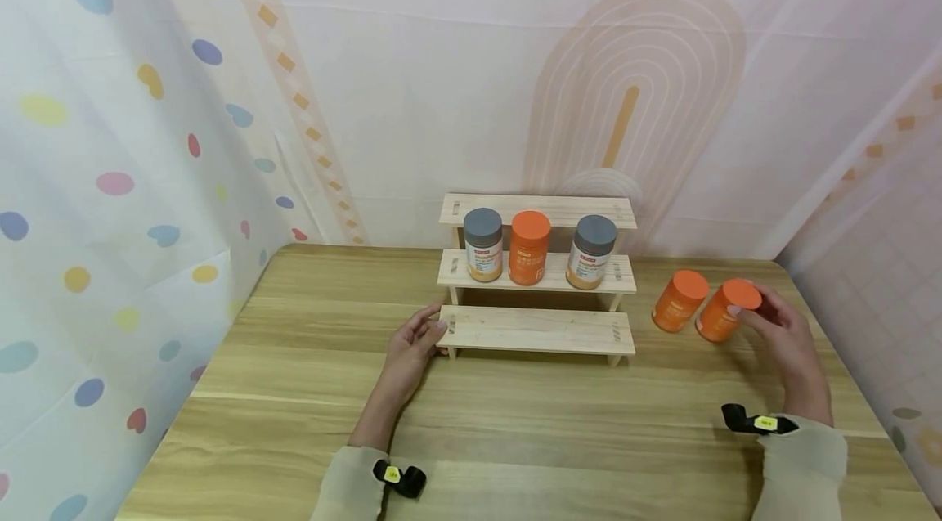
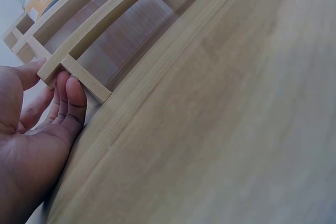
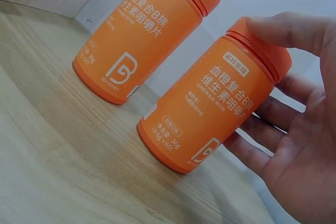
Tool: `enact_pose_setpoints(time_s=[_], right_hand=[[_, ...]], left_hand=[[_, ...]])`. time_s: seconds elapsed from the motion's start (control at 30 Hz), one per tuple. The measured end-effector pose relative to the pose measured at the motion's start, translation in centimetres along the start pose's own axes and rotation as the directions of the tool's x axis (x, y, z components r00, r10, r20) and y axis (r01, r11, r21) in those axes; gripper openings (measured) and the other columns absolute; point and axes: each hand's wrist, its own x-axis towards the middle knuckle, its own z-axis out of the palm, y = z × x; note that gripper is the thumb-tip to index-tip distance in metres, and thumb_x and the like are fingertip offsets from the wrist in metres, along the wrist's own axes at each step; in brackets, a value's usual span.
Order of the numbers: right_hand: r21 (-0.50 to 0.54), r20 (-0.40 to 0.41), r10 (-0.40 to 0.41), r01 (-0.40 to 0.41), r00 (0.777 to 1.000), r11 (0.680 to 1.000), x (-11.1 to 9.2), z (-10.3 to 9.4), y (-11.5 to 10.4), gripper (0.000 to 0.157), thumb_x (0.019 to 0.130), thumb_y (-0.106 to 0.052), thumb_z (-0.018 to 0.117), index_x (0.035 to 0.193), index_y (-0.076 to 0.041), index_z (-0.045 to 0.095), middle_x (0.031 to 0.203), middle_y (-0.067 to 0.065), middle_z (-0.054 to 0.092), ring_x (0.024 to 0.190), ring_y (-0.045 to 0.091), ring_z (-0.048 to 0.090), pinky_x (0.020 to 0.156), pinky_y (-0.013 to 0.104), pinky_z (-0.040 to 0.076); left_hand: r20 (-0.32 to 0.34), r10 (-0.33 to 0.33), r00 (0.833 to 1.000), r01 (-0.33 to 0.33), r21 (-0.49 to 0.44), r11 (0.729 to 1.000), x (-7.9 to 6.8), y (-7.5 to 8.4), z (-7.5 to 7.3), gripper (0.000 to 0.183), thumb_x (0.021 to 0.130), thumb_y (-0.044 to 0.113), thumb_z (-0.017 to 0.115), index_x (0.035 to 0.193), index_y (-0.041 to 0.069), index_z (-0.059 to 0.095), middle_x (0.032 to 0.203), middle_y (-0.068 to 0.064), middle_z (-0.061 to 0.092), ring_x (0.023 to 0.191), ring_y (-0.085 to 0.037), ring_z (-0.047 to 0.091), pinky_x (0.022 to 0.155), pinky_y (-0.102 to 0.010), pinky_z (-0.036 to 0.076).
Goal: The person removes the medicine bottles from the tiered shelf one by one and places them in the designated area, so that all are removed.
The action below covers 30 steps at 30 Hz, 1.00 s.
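Note:
A three-step wooden rack [image 1: 537, 330] stands at the middle of the table. My left hand [image 1: 409, 348] grips the left end of its lowest step, thumb on top and fingers curled beneath; the left wrist view shows the fingers [image 2: 73, 95] against the support. On the right, my right hand [image 1: 789, 337] holds an orange supplement bottle [image 3: 210, 98], its thumb on the lid and its fingers round the far side. This bottle stands upright on the table. Just left of it is a second, matching orange bottle [image 1: 676, 307].
On the rack's middle step are a grey-lidded bottle [image 1: 483, 247], an orange bottle [image 1: 528, 251] and another grey-lidded bottle [image 1: 589, 255]. A patterned curtain [image 1: 412, 112] hangs behind the wood-grain table [image 1: 559, 439] and along both sides.

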Motion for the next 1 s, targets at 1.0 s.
enact_pose_setpoints(time_s=[1.0], right_hand=[[0.061,-0.069,-0.140,0.144,0.988,0.988,-0.2,0.1,-1.6,0.048,0.108,-0.026,0.053,0.155,-0.020,0.045,0.129,-0.027,0.056,0.116,-0.013,0.048,0.092,0.001,0.036]], left_hand=[[0.002,0.006,1.000,-0.006,0.009,1.000,0.1,-0.1,-0.1,0.046,0.103,0.011,0.063,0.147,0.009,0.053,0.107,-0.002,0.064,0.087,-0.011,0.065,0.071,-0.022,0.058]])
